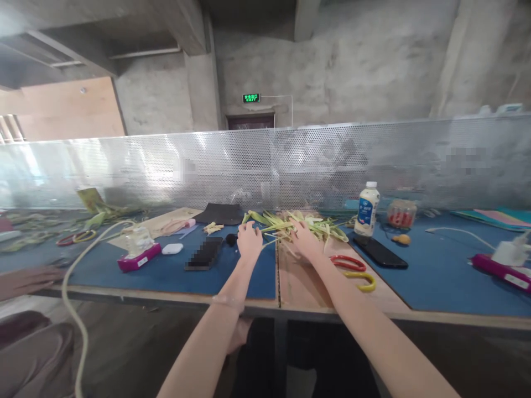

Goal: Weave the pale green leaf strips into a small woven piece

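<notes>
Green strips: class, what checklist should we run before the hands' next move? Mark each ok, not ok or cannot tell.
1. Right hand at the green strips: ok.
2. Left hand gripping a strip: cannot tell.
3. Strips laid out neatly: not ok, they lie tangled.
4. Bottle upright and capped: ok.
5. Black phone off the strips: ok.
6. Whole right forearm bare of sleeve, as far as shown: ok.

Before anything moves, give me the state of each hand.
Left hand: beside the green strips; grip cannot be told.
Right hand: at the green strips; grip cannot be told.
</notes>
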### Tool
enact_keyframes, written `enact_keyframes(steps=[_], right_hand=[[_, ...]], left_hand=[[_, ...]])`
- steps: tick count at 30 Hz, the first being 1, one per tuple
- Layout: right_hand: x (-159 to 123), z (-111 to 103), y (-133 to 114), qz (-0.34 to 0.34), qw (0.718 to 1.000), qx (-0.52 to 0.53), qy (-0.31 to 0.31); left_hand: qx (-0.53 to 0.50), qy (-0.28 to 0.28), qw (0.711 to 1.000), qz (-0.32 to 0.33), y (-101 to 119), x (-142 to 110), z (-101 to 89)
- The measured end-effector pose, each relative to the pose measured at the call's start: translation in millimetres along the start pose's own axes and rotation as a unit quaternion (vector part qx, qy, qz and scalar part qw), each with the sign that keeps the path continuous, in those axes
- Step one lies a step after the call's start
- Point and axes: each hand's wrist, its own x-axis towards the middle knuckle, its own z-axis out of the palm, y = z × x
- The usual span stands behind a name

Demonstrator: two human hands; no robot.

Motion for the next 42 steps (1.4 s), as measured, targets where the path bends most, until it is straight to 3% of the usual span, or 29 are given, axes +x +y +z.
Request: enact_keyframes(steps=[2,7,12,17,28,35,42], right_hand=[[0.2,1.2,-0.4,0.019,0.999,-0.026,-0.007],[1.0,4.7,-1.2,0.016,0.999,-0.047,0.004],[1.7,8.0,-3.4,0.003,0.999,-0.045,-0.005],[3.2,12.8,-1.7,-0.030,0.999,-0.026,-0.006],[6.1,19.8,7.2,-0.049,0.998,-0.030,0.004],[6.1,20.9,8.8,-0.044,0.999,-0.022,0.008],[7.9,22.0,11.1,-0.038,0.999,-0.021,-0.025]], left_hand=[[0.015,0.017,1.000,0.014,5.3,-2.8,-3.0],[-0.038,0.013,0.990,0.134,13.3,-8.1,-5.1],[-0.034,-0.090,0.979,0.178,12.7,-12.4,-4.9],[0.008,-0.136,0.954,0.268,12.8,-18.5,-2.0],[0.028,-0.144,0.945,0.292,13.3,-21.6,-2.7],[0.013,-0.089,0.963,0.253,17.4,-22.9,-4.8],[0.057,-0.143,0.956,0.248,17.6,-24.5,-5.8]])
